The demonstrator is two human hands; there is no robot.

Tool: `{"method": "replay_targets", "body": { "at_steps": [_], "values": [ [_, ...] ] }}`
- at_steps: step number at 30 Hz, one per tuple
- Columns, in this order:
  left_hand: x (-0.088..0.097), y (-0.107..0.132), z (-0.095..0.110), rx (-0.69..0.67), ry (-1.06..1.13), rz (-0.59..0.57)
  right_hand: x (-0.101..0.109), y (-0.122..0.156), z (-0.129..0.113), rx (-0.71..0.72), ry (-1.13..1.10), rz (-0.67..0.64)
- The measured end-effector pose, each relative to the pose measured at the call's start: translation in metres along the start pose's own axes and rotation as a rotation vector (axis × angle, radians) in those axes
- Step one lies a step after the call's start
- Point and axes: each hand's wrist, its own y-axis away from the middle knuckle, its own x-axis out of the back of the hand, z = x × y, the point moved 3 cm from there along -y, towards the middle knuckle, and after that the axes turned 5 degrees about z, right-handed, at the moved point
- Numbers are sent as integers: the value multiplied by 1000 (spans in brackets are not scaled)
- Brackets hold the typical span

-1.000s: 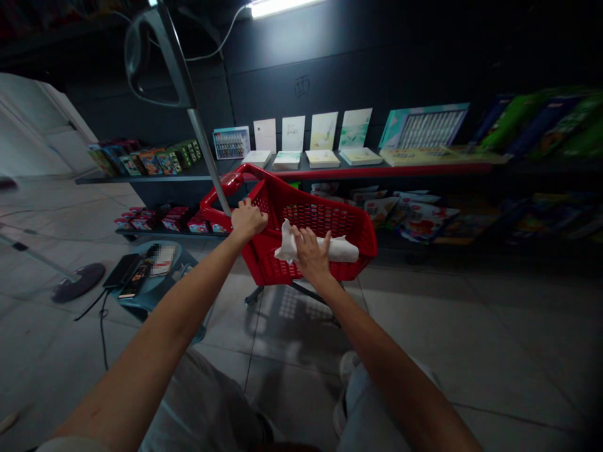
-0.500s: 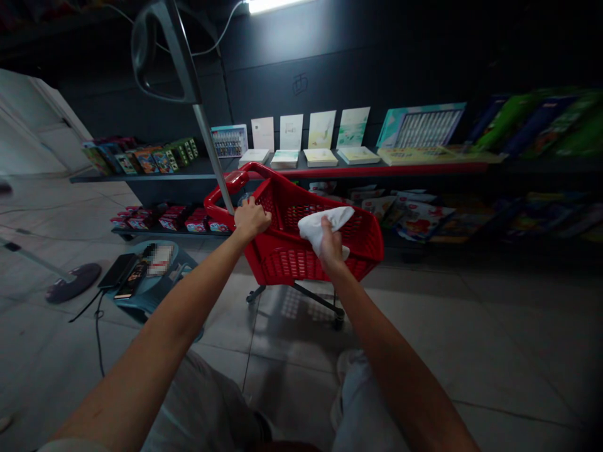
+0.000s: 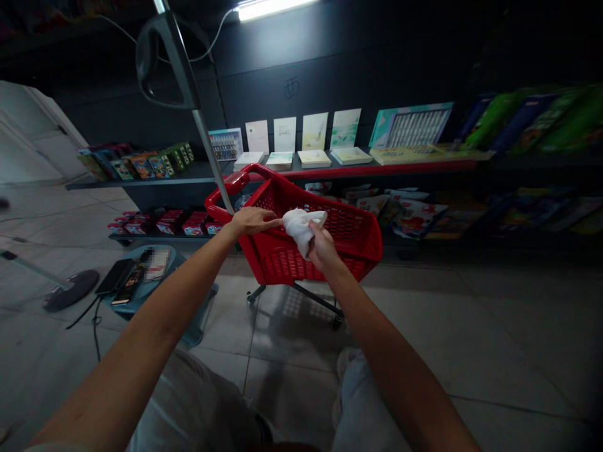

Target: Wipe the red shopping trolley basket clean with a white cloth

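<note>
A red plastic shopping trolley stands on the tiled floor in front of me, its grey pull handle rising up to the left. My right hand is closed round a bunched white cloth just above the trolley's near rim. My left hand lies over the rim's near-left corner with its fingers stretched out toward the cloth, their tips almost touching it.
Dark shelves with books, cards and boxed goods run along the back wall. A low blue stool at the left carries phones and small items. A fan base and its cable lie further left. My knees fill the bottom.
My right hand lifted the cloth off the trolley's rim and bunched it up, moving left. My left hand let go of its grip on the rim and stretched its fingers toward the cloth.
</note>
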Motion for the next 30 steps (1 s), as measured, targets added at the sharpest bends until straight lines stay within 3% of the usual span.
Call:
{"method": "replay_targets", "body": {
  "at_steps": [3,6,10,13,18,23,27,30],
  "values": [
    [2,1,-1,32,-11,-55,-10,4,1,81,120,-68],
    [0,2,0,17,-42,-74,-15,6,3,186,430,-91],
    [-3,1,1,-31,-82,-53,-19,8,5,245,797,-114],
    [-5,0,2,-57,-110,-11,-24,10,4,268,931,-135],
    [-6,0,1,-40,-98,62,-28,7,7,266,1011,-155],
    [-4,-3,0,62,2,119,-27,0,5,365,917,-154],
    [1,-4,1,188,102,208,-22,-5,-5,435,778,-76],
    [4,-1,2,182,134,190,-16,-6,-10,468,813,16]
  ]
}}
